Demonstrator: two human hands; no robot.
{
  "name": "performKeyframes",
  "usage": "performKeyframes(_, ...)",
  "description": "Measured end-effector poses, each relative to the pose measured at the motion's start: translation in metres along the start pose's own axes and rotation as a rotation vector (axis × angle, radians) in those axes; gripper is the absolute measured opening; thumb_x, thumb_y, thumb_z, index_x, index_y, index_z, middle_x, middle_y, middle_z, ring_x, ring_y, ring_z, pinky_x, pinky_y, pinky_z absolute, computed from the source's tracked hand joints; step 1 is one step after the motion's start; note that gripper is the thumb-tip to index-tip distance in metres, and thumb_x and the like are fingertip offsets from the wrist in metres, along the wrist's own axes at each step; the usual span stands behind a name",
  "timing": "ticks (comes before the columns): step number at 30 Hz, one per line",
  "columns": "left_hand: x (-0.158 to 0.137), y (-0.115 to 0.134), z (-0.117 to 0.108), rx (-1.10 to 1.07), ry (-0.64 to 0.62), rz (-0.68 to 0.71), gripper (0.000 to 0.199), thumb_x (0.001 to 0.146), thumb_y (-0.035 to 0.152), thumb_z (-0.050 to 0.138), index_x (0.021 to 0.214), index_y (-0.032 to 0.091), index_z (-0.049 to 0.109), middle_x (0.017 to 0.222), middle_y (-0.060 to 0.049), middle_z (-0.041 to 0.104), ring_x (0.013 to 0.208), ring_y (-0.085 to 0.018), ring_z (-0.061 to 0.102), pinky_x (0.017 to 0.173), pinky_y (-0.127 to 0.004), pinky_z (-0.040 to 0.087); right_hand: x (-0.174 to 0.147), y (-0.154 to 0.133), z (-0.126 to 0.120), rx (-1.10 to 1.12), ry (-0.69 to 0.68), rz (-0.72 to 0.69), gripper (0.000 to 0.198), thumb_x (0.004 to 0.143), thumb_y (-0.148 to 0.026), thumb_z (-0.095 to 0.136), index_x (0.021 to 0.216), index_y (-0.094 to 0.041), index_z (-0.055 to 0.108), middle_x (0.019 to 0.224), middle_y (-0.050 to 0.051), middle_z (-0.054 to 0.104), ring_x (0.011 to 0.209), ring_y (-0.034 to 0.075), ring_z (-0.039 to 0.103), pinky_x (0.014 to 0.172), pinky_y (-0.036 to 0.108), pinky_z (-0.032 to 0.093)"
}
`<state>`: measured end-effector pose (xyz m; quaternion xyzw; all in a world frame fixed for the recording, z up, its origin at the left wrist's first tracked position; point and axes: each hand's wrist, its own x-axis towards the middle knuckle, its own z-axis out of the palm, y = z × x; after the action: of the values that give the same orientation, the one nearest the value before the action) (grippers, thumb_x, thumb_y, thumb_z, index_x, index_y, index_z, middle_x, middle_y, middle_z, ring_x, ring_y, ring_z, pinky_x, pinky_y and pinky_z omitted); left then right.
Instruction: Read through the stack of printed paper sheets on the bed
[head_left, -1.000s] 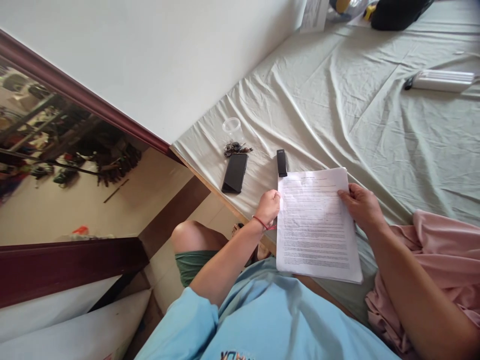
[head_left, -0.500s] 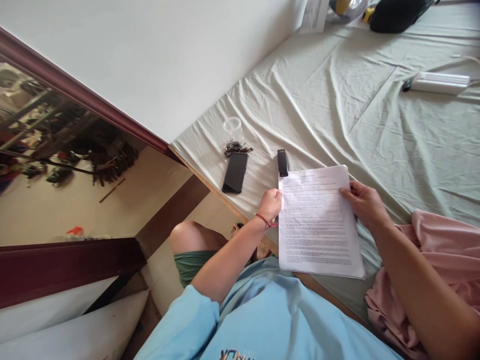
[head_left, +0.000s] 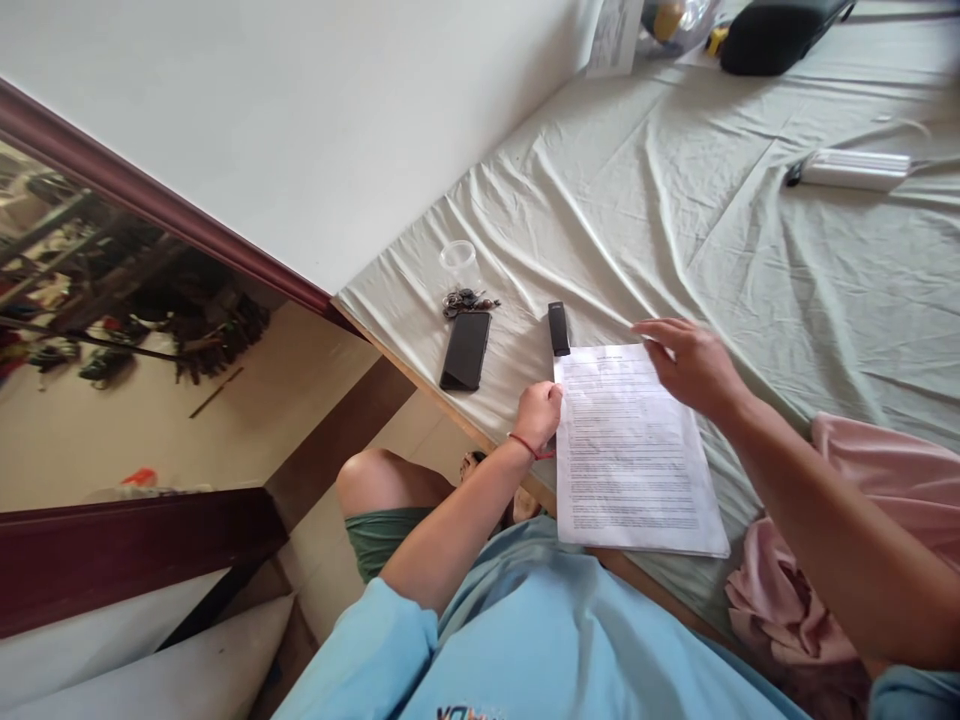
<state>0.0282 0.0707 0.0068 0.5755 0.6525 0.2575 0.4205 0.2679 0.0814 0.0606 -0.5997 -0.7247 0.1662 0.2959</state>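
A stack of printed paper sheets (head_left: 634,460) lies at the front edge of the cloth-covered surface. My left hand (head_left: 538,412) is closed on the stack's left edge, a red string bracelet at its wrist. Over the upper right corner of the sheets is my right hand (head_left: 694,368), its fingers stretched out and pointing left, with nothing seen in it. Whether its fingers touch the paper I cannot tell. A black stapler (head_left: 559,328) sits just beyond the stack's upper left corner.
Left of the stapler are a black phone (head_left: 466,350), a bunch of keys (head_left: 469,302) and a clear plastic cup (head_left: 459,262). Pink cloth (head_left: 862,500) lies at right. Farther back are a silver device (head_left: 855,170) and a black case (head_left: 780,38). A white wall (head_left: 300,120) borders the surface.
My right hand has let go of the stack's right edge and moved up and left over its top right corner, fingers now extended. My left hand keeps its grip.
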Motion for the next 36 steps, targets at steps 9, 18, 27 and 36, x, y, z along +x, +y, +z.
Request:
performKeyframes(9, -0.002, 0.001, -0.002, 0.088, -0.011, -0.031, 0.039, 0.094, 0.022, 0.048, 0.055, 0.02, 0.041, 0.056, 0.0, 0.05, 0.061, -0.014, 0.044, 0.06, -0.03, 0.026, 0.032, -0.03, 0.048, -0.129, -0.281, -0.357, 0.067, 0.094, -0.001, 0.04, 0.155, -0.022, 0.057, 0.164, 0.003, 0.05, 0.157, 0.024, 0.039, 0.129, 0.053, 0.033)
performKeyframes(18, -0.001, -0.001, -0.001, -0.014, -0.012, -0.056, 0.039, 0.094, 0.022, 0.051, 0.055, 0.019, 0.048, 0.054, 0.003, 0.048, 0.06, -0.013, 0.045, 0.062, -0.028, 0.03, 0.026, -0.037, 0.053, -0.218, -0.406, -0.297, 0.072, 0.088, 0.002, 0.039, 0.152, -0.021, 0.06, 0.161, 0.005, 0.053, 0.156, 0.023, 0.042, 0.133, 0.058, 0.017)
performKeyframes(27, -0.002, 0.003, 0.004, -0.082, 0.028, -0.12, 0.037, 0.093, 0.024, 0.056, 0.056, 0.018, 0.051, 0.052, 0.004, 0.045, 0.057, -0.012, 0.04, 0.059, -0.028, 0.027, 0.018, -0.039, 0.064, -0.26, -0.382, -0.278, 0.07, 0.088, 0.0, 0.04, 0.153, -0.019, 0.059, 0.164, 0.008, 0.05, 0.139, 0.026, 0.061, 0.132, 0.058, 0.022)
performKeyframes(36, -0.027, -0.007, 0.008, 0.004, -0.02, -0.077, 0.036, 0.094, 0.022, 0.056, 0.058, 0.019, 0.05, 0.055, 0.003, 0.047, 0.058, -0.013, 0.043, 0.06, -0.029, 0.028, 0.012, -0.028, 0.048, -0.099, -0.188, -0.115, 0.051, 0.1, -0.021, 0.045, 0.148, -0.021, 0.063, 0.159, 0.01, 0.056, 0.145, 0.033, 0.054, 0.121, 0.06, 0.041)
